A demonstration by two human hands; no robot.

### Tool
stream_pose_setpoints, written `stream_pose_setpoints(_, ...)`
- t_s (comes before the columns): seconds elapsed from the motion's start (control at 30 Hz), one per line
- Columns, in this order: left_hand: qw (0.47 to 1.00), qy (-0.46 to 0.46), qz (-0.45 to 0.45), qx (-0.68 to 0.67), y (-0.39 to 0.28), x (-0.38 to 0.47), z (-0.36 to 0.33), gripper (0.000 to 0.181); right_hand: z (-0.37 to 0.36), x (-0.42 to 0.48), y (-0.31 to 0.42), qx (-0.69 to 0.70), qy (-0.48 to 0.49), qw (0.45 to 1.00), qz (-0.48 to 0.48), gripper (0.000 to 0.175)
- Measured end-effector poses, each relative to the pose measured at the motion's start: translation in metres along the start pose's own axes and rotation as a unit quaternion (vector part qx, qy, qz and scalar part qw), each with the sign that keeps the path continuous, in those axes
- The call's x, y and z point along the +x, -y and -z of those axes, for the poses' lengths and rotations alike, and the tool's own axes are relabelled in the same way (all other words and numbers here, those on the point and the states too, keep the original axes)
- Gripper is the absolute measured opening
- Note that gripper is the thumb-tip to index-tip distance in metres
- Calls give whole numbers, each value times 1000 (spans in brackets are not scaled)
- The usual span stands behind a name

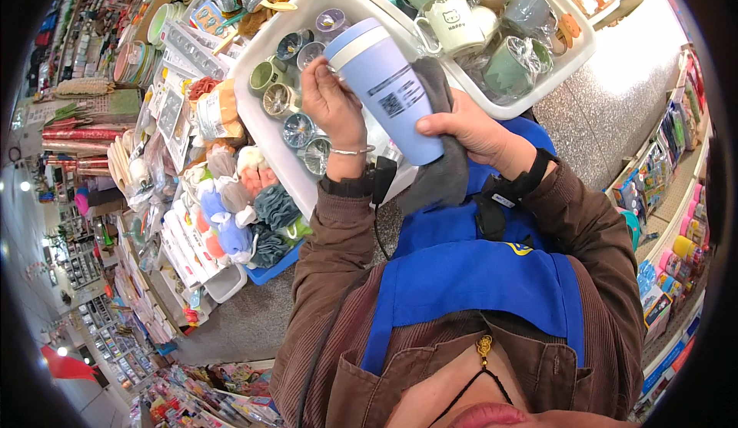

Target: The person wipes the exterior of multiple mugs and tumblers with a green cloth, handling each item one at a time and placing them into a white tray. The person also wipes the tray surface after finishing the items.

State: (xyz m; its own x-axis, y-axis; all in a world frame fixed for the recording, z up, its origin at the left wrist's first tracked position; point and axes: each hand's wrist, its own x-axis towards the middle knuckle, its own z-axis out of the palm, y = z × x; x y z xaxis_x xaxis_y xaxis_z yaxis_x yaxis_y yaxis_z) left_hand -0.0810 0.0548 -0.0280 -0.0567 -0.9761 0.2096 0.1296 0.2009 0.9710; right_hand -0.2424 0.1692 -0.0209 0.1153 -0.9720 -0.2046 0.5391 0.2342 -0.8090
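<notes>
A light blue tumbler with a white band and a printed code is held tilted in front of me. My right hand grips its lower part, with a dark grey cloth between palm and tumbler that hangs down below. Beside the tumbler's banded upper end is my left hand, fingers bent and raised; whether its fingertips touch the tumbler I cannot tell. Under the hands lies a white plastic bin with several wrapped cups, among them a green cup and a blue cup.
A second white bin at the top right holds mugs, including a green mug. Bath puffs and packaged goods crowd the left. Stocked shelves line the right. A black cable hangs near my left wrist.
</notes>
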Motion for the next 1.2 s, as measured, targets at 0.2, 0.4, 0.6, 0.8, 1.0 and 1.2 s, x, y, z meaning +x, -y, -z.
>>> stream_pose_setpoints(0.2,999,-20,-3,-42,17,1,13,32,22,-1,-7,181,38,979,-88,61)
stream_pose_setpoints(0.4,859,279,241,-355,4,-23,5,81,21,0,-26,268,105,951,-114,71)
stream_pose_setpoints(0.6,874,279,197,-346,-11,-25,-6,102,21,-1,-18,108,26,984,-139,68)
stream_pose_setpoints(0.8,964,181,121,-151,-13,-20,22,69,42,0,16,-108,-152,980,-67,42)
stream_pose_setpoints(1.0,979,170,110,12,-16,-33,27,82,25,-1,65,-161,-173,964,121,44)
stream_pose_setpoints(1.2,971,206,40,115,-1,-43,4,85,-26,11,51,-603,17,725,333,41)
